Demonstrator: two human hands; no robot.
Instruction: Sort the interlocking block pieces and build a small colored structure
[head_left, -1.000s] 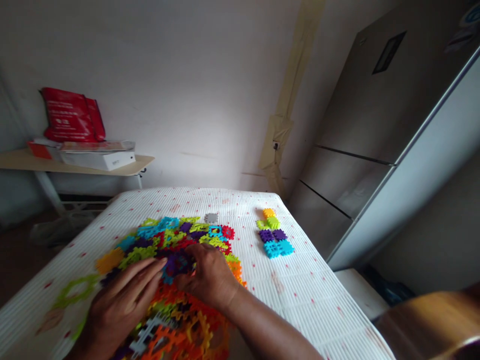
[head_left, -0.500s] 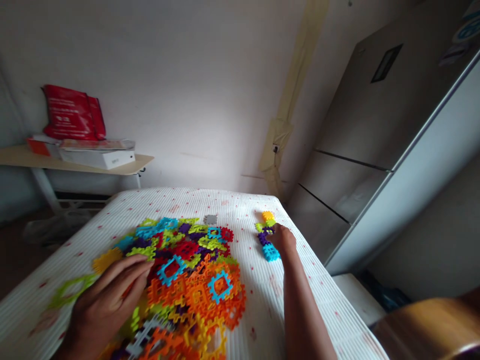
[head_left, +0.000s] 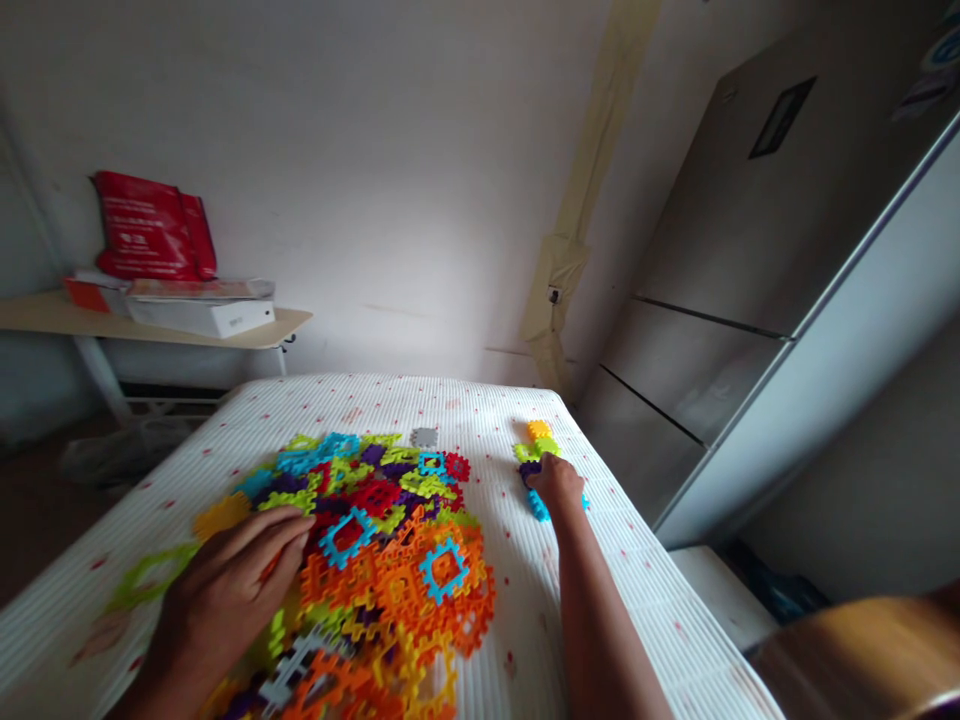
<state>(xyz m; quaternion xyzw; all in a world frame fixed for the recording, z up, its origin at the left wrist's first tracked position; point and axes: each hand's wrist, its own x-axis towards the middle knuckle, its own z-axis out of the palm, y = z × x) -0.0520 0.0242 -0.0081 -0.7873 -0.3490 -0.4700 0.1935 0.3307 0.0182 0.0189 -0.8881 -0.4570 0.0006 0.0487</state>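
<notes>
From the colourful pile [head_left: 396,588], your left hand [head_left: 229,565] sits at nine o'clock, half-curled, its grip unclear. At two o'clock your right hand [head_left: 558,482] covers purple pieces [head_left: 528,468]; you cannot tell what it pinches. Bare white cloth [head_left: 525,590] separates pile and pieces, its edge near at three.

From 1 camera worn on the person's head, the view looks forward and down across a cloth-covered table [head_left: 660,600], with the left hand [head_left: 225,575] and right hand [head_left: 559,482] extending from the bottom, near the lens. The wide shot runs to a wall [head_left: 360,200] well beyond, taking in a desk [head_left: 41,312] at left and a refrigerator [head_left: 720,250] at right.
</notes>
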